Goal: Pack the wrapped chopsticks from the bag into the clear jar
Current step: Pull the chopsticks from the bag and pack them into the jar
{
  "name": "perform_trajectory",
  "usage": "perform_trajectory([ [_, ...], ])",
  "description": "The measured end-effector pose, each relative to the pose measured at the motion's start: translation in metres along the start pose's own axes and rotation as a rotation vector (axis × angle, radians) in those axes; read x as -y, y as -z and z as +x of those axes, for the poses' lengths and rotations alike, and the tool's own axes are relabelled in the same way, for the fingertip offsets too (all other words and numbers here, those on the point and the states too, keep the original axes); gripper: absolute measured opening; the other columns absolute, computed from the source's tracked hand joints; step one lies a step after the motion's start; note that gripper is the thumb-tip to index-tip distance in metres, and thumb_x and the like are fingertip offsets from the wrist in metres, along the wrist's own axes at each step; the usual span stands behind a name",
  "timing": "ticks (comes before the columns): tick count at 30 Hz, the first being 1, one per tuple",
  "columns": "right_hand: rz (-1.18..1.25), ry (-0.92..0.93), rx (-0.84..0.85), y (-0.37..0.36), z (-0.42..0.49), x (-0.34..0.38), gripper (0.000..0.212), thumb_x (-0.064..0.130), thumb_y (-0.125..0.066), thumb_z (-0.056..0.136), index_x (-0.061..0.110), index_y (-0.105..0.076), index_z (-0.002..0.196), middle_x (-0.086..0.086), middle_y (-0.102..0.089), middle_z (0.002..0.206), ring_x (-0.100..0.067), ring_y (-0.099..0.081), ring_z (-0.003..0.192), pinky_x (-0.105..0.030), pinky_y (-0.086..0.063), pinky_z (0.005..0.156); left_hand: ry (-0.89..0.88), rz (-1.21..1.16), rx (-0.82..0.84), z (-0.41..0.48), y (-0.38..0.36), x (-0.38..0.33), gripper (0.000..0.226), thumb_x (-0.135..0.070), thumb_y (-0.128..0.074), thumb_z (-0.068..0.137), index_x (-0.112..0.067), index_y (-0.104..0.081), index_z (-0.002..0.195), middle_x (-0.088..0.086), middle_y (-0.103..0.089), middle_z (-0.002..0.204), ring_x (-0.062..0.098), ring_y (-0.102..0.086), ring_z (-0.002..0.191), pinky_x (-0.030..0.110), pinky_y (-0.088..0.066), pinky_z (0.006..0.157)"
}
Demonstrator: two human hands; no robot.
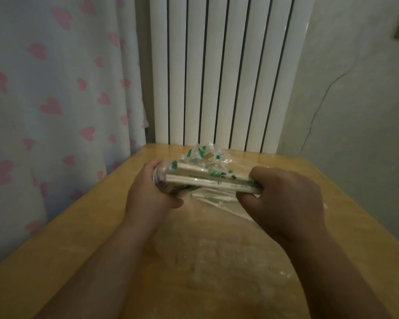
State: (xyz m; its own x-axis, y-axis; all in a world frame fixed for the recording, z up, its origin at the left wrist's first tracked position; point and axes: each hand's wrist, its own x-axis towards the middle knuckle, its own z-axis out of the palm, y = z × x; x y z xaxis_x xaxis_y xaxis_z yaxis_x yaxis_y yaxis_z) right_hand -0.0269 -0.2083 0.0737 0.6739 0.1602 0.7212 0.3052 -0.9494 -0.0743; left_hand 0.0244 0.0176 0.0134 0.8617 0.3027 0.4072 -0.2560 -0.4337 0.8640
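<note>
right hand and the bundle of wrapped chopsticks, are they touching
Touching. The head view shows the right hand closed around one end of the wrapped chopsticks, which vanish into its fist.

A wooden worktop [274, 261] of warm yellow-brown fills the lower part of the view, its far edge running close to a white ribbed radiator and its left edge slanting beside a curtain. The surface shows pale, dusty-looking smears across its middle. On it, toward the far end, lies a crumpled clear bag [207, 157] with green-printed wrappers inside. Nearer the middle, a few loose wrapped chopsticks [217, 200] lie flat on the wood, fanned at slight angles.
</note>
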Motion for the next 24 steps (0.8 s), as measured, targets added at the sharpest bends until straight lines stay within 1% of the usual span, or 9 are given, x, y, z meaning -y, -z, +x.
perform_trajectory([
  [3,0.056,-0.033,-0.067,-0.006,0.002,-0.001,0.025,0.048,-0.063,0.076,0.028,-0.049,0.067,0.014,-0.030,0.051,-0.004,-0.029,0.046,-0.020,-0.015,0.048,-0.018,0.027,0.007,0.001,0.000,0.001,0.099,-0.010,-0.092,0.043,-0.034,-0.049,0.129,-0.011,-0.061,0.119,0.014,-0.058,0.107,0.030,-0.049,0.081],
  [5,0.120,-0.027,-0.066,-0.011,0.002,0.000,0.021,0.053,-0.054,0.080,0.032,-0.052,0.081,0.013,-0.040,0.059,-0.006,-0.037,0.051,-0.021,-0.019,0.048,-0.006,0.038,0.012,0.001,0.000,0.001,0.101,-0.011,-0.092,0.044,-0.034,-0.047,0.131,-0.010,-0.059,0.123,0.016,-0.056,0.110,0.034,-0.049,0.085],
  [8,0.171,-0.021,-0.062,-0.018,0.005,0.001,0.024,0.047,-0.046,0.086,0.031,-0.054,0.102,0.010,-0.051,0.080,-0.014,-0.045,0.063,-0.021,-0.024,0.050,-0.005,0.045,0.017,-0.001,0.001,-0.002,0.103,-0.010,-0.093,0.046,-0.032,-0.045,0.135,-0.008,-0.057,0.126,0.015,-0.054,0.111,0.030,-0.045,0.083],
  [10,0.154,-0.022,-0.081,-0.022,0.009,0.002,0.022,0.040,-0.042,0.088,0.026,-0.054,0.101,0.008,-0.047,0.082,-0.016,-0.041,0.064,-0.022,-0.021,0.049,-0.009,0.044,0.022,-0.002,0.001,-0.004,0.103,-0.010,-0.092,0.047,-0.032,-0.045,0.136,-0.010,-0.057,0.125,0.012,-0.053,0.109,0.027,-0.042,0.081],
  [12,0.152,-0.022,-0.099,-0.026,0.013,0.002,0.020,0.036,-0.040,0.088,0.022,-0.053,0.096,0.008,-0.043,0.080,-0.017,-0.037,0.065,-0.028,-0.020,0.050,-0.011,0.050,0.027,-0.003,0.000,-0.005,0.102,-0.010,-0.092,0.047,-0.031,-0.045,0.135,-0.010,-0.057,0.123,0.012,-0.053,0.109,0.027,-0.042,0.079],
  [15,0.152,-0.017,-0.135,-0.031,0.018,0.003,0.019,0.033,-0.039,0.090,0.021,-0.053,0.091,0.005,-0.047,0.082,-0.018,-0.036,0.071,-0.034,-0.028,0.063,-0.023,0.066,0.031,-0.002,-0.001,-0.004,0.100,-0.011,-0.092,0.046,-0.032,-0.047,0.133,-0.009,-0.059,0.123,0.015,-0.055,0.109,0.030,-0.045,0.080],
  [18,0.090,-0.008,-0.154,-0.032,0.028,0.004,0.022,0.034,-0.041,0.092,0.019,-0.058,0.093,0.001,-0.050,0.092,-0.019,-0.038,0.079,-0.036,-0.030,0.071,-0.029,0.075,0.027,-0.002,-0.002,-0.005,0.100,-0.011,-0.092,0.047,-0.032,-0.047,0.133,-0.011,-0.058,0.121,0.012,-0.054,0.105,0.028,-0.043,0.077],
  [21,0.041,0.006,-0.178,-0.029,0.042,0.006,0.023,0.034,-0.046,0.095,0.017,-0.062,0.093,-0.001,-0.045,0.089,-0.020,-0.038,0.073,-0.033,-0.028,0.067,-0.041,0.067,0.032,-0.002,-0.001,-0.005,0.099,-0.010,-0.092,0.048,-0.032,-0.046,0.134,-0.012,-0.058,0.119,0.008,-0.053,0.101,0.023,-0.041,0.071],
  [24,0.107,-0.003,-0.191,-0.030,0.046,0.012,0.018,0.033,-0.057,0.094,0.017,-0.066,0.094,0.000,-0.044,0.085,-0.020,-0.040,0.065,-0.029,-0.026,0.057,-0.051,0.089,0.027,-0.002,0.001,-0.005,0.100,-0.012,-0.091,0.051,-0.034,-0.045,0.136,-0.012,-0.058,0.123,0.010,-0.053,0.106,0.024,-0.042,0.076],
])
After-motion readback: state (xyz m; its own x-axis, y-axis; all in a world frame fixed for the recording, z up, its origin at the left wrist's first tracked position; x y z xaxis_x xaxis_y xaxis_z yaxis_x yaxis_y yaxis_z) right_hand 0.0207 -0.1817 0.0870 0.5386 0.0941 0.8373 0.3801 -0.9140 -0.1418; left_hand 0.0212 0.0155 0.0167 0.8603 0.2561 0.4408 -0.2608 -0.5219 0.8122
